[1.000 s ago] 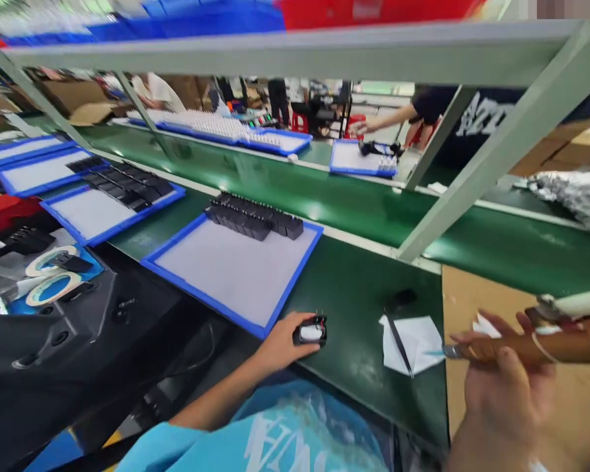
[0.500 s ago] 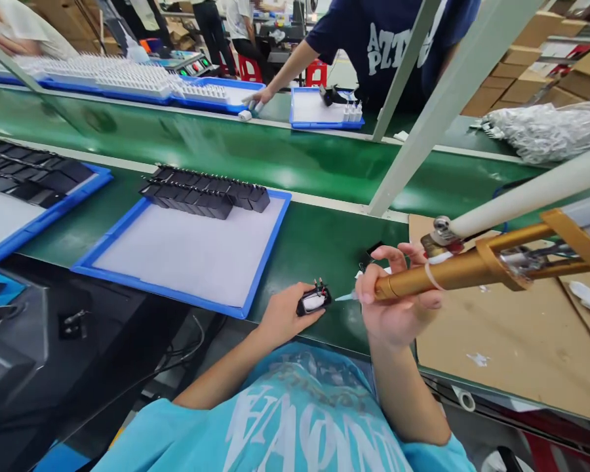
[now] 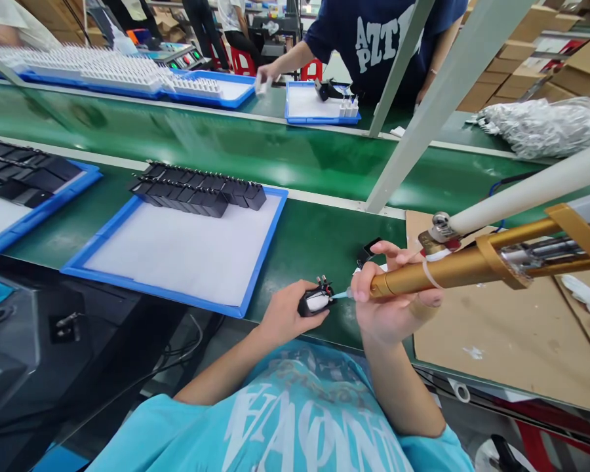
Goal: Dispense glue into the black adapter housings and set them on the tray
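Note:
My left hand (image 3: 286, 311) is closed around a small black plastic housing (image 3: 317, 300). Its open top shows a white part inside, and small wires and metal pins stick up at the far end. In my right hand (image 3: 388, 295) lies a gold-coloured glue dispensing gun (image 3: 452, 270), gripped near its front end. The pale blue needle tip (image 3: 343, 295) of the gun reaches the right edge of the housing. Just beyond my right fingers, partly hidden by them, another black housing (image 3: 368, 250) sits on the green bench.
A blue-rimmed tray (image 3: 177, 292) holds rows of black housings (image 3: 196, 190) along its back edge. Another tray (image 3: 78, 190) stands farther left. Cardboard (image 3: 511, 341) covers the bench at right. A slanted white post (image 3: 423, 144) rises ahead. Across the channel, a co-worker's hand (image 3: 268, 71) holds something white.
The needle tip has come left to the housing's edge, where before a gap showed. My left hand keeps its hold. Across the bench, the co-worker's hand has lifted slightly.

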Demonstrator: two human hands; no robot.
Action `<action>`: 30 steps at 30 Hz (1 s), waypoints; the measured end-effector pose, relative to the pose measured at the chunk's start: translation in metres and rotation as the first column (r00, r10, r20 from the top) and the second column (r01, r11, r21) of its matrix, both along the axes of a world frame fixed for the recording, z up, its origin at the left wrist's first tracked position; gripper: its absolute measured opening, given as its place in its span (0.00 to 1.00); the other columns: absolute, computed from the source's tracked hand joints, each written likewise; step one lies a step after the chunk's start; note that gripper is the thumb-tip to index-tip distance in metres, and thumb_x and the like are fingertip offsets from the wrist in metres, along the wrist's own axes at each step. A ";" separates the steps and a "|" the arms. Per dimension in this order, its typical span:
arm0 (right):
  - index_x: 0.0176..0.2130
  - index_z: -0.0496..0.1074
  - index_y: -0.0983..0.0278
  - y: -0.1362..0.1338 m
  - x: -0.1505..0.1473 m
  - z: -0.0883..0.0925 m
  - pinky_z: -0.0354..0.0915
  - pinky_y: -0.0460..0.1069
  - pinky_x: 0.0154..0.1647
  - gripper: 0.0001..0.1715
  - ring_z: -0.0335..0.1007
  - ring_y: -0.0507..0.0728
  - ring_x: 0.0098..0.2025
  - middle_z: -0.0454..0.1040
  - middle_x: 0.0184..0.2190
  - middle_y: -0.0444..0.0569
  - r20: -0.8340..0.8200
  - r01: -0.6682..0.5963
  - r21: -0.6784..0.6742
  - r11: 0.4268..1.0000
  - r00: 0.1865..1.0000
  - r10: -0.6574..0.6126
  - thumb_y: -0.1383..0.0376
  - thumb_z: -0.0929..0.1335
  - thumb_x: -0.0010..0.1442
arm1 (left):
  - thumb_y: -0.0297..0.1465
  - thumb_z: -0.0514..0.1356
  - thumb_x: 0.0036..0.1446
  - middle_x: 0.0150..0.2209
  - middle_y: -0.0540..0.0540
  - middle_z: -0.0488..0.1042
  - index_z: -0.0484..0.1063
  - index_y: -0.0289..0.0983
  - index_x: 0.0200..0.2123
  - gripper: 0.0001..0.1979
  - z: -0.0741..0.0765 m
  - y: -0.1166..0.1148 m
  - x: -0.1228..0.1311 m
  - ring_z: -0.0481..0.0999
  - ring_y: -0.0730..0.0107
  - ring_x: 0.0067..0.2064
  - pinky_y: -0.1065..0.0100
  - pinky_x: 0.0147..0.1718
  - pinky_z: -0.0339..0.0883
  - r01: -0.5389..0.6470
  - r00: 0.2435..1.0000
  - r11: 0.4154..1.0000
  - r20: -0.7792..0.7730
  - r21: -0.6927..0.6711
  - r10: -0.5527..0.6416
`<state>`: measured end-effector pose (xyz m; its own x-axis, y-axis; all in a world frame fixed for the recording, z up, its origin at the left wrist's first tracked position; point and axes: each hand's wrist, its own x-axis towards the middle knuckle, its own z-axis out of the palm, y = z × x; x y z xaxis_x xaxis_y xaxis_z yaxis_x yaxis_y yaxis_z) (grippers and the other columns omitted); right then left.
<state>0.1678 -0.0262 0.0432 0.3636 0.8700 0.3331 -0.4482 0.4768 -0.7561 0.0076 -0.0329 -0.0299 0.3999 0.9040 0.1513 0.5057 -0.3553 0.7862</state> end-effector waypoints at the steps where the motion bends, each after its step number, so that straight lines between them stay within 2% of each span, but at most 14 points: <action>1: 0.39 0.67 0.55 0.000 0.000 0.000 0.53 0.45 0.11 0.25 0.61 0.44 0.13 0.68 0.40 0.42 -0.001 0.005 -0.001 1.000 1.000 -0.005 0.40 0.65 0.53 | 0.37 0.64 0.52 0.40 0.46 0.78 0.68 0.37 0.45 0.18 0.000 0.000 0.000 0.78 0.64 0.39 0.66 0.39 0.70 -0.002 1.000 1.000 0.001 -0.005 0.002; 6: 0.48 0.67 0.53 -0.003 -0.003 0.001 0.55 0.46 0.11 0.31 0.60 0.45 0.14 0.69 0.42 0.45 0.010 0.046 -0.041 0.998 0.999 -0.046 0.38 0.62 0.53 | 0.37 0.64 0.52 0.40 0.46 0.78 0.67 0.38 0.45 0.18 -0.001 0.000 0.001 0.78 0.64 0.40 0.66 0.39 0.69 -0.028 1.000 0.998 -0.007 -0.051 0.027; 14: 0.47 0.67 0.51 -0.002 -0.009 0.003 0.57 0.47 0.12 0.28 0.61 0.45 0.15 0.69 0.42 0.44 -0.010 0.010 -0.030 1.000 1.000 -0.010 0.40 0.61 0.54 | 0.37 0.64 0.51 0.40 0.48 0.78 0.66 0.39 0.44 0.18 -0.009 0.003 0.008 0.78 0.64 0.39 0.67 0.38 0.69 -0.071 0.998 0.993 -0.004 -0.090 0.070; 18: 0.48 0.68 0.51 0.001 -0.015 0.003 0.57 0.47 0.12 0.27 0.61 0.45 0.15 0.69 0.42 0.44 -0.027 -0.013 0.013 1.000 1.000 0.013 0.41 0.61 0.55 | 0.38 0.64 0.52 0.41 0.48 0.78 0.67 0.39 0.44 0.18 -0.008 0.004 0.016 0.78 0.64 0.41 0.67 0.38 0.70 -0.039 0.998 0.994 0.039 -0.099 0.043; 24: 0.48 0.68 0.51 0.003 -0.017 0.004 0.57 0.47 0.12 0.28 0.62 0.45 0.15 0.69 0.42 0.44 -0.013 -0.014 0.023 1.000 1.000 0.015 0.41 0.62 0.55 | 0.37 0.65 0.51 0.40 0.46 0.78 0.69 0.38 0.43 0.17 -0.004 0.003 0.025 0.79 0.64 0.40 0.65 0.40 0.71 -0.033 0.989 0.999 0.141 -0.016 0.035; 28: 0.47 0.68 0.52 0.002 -0.016 0.004 0.57 0.47 0.12 0.27 0.62 0.45 0.15 0.69 0.42 0.44 -0.019 -0.017 0.040 0.999 1.000 0.018 0.41 0.62 0.56 | 0.35 0.64 0.52 0.41 0.44 0.78 0.69 0.37 0.45 0.17 -0.007 0.004 0.026 0.79 0.63 0.41 0.64 0.42 0.72 -0.040 0.989 0.997 0.147 0.070 0.029; 30: 0.44 0.69 0.53 0.003 -0.015 0.004 0.57 0.46 0.12 0.25 0.63 0.45 0.15 0.68 0.42 0.44 -0.019 -0.030 0.055 0.998 0.999 0.031 0.42 0.62 0.56 | 0.35 0.64 0.52 0.41 0.44 0.79 0.69 0.37 0.45 0.17 -0.008 0.005 0.025 0.79 0.63 0.41 0.64 0.42 0.72 -0.038 0.989 0.994 0.144 0.098 0.024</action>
<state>0.1526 -0.0236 0.0472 0.3446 0.8615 0.3730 -0.4780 0.5030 -0.7201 0.0330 -0.0283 -0.0375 0.3399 0.8928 0.2955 0.4030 -0.4222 0.8120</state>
